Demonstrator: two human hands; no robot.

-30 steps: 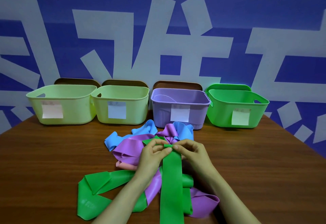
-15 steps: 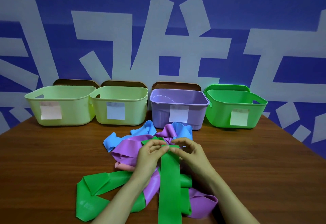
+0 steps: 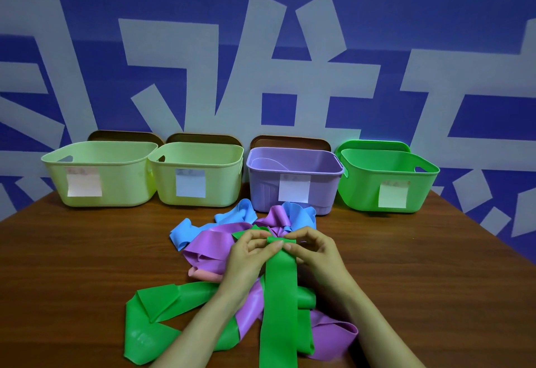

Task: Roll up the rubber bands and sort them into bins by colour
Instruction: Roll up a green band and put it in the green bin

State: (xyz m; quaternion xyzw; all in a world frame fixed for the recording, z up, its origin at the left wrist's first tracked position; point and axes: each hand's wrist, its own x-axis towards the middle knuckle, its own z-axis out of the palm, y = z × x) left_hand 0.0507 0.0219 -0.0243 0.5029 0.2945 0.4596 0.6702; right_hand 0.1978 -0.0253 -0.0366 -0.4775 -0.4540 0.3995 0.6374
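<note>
Head view: a person's left hand [image 3: 249, 254] and right hand [image 3: 317, 251] meet over the middle of the tabletop [image 3: 87, 266]. Each grip is narrow, with thumb and fingers pinching the far end of a green band [image 3: 282, 295]. That end is turned over into a small roll between the two hands. The rest of the band runs flat and straight toward the camera, lies over the pile and leaves the frame at the bottom edge.

A green loop [image 3: 156, 315] lies at the left front, folded on itself; whether it belongs to the held band cannot be told. Purple bands [image 3: 214, 241] lie under and beside the left hand, and a purple loop [image 3: 333, 335] sits at the right front. Blue bands [image 3: 185, 231] lie on the far side of the pile, one just beside the purple bin [image 3: 261, 188]. A pink band [image 3: 203, 275] shows partly from under the purple, near the left wrist.

Four bins stand in a row along the far edge: a left yellow-green bin [image 3: 116, 190] touching a second yellow-green bin [image 3: 223, 188], then the purple bin, then a green bin [image 3: 362, 190]. Each carries a paper label on its front wall, the writing too blurred to read. Behind them is a blue wall [image 3: 435, 5] with pale shapes.
</note>
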